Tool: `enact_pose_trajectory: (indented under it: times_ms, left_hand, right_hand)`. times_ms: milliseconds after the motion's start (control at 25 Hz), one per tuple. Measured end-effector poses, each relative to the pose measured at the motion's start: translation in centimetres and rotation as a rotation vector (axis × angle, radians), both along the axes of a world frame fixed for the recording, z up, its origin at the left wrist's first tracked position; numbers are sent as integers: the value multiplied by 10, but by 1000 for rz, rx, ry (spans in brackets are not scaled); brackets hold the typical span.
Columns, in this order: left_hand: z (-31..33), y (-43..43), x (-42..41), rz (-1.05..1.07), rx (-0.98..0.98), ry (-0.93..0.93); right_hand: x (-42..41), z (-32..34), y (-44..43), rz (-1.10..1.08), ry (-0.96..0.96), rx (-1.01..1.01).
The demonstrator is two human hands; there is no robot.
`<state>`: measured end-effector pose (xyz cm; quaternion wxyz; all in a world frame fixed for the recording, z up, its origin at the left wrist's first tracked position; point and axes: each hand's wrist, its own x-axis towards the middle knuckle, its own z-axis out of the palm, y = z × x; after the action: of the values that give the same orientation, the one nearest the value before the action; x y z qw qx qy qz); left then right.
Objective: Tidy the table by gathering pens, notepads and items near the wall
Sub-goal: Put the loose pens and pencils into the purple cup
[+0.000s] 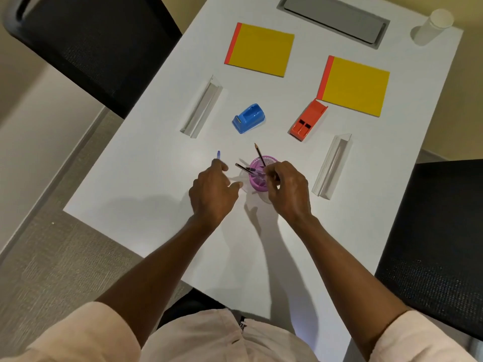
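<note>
— White counter (pixel 162 178), black chairs either side. What's on it?

— Two yellow pads, one far (pixel 260 49), one to the right (pixel 354 86). Nearer, a blue dispenser (pixel 248 118), a red stapler (pixel 308 120), two clear holders (pixel 201 107) (pixel 332 165), and a paper cup (pixel 432 26) at the far corner.

— And the hands?

— Left hand (pixel 211 190) is closed around a blue pen (pixel 218 154), tip poking out above the knuckles. Right hand (pixel 286 190) pinches a pencil (pixel 260 154) standing in the purple cup (pixel 258 176), where more pens lean.
</note>
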<state>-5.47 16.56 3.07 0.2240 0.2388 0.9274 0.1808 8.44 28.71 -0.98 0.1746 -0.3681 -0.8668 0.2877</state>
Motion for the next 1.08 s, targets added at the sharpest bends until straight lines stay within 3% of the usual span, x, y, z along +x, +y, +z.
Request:
enact_pose_trajectory:
  times_ms: [240,360,480,600,800,1080]
  left_hand:
    - [-55,-71,12,-38,-167,-11]
    - [-83,-89,16,-158,-334,-30]
    - [-106,-97,21,-278,-379,-4]
    - [-118,-98,23,-313,-390,16]
    - [-126,-106,20,-351,-409,61]
    - [-132,-106,24,-323,-375,10]
  right_hand:
    - [4,11,-50,85,88,-94]
    - [-13,-2,-71,188,-33,-122]
    - [-39,-22,-83,277,-191,-105]
    - [-61,-45,-89,401,-293,30]
    - [-98,-65,-79,573,-384,463]
    - [-119,-75,-58,776,-574,630]
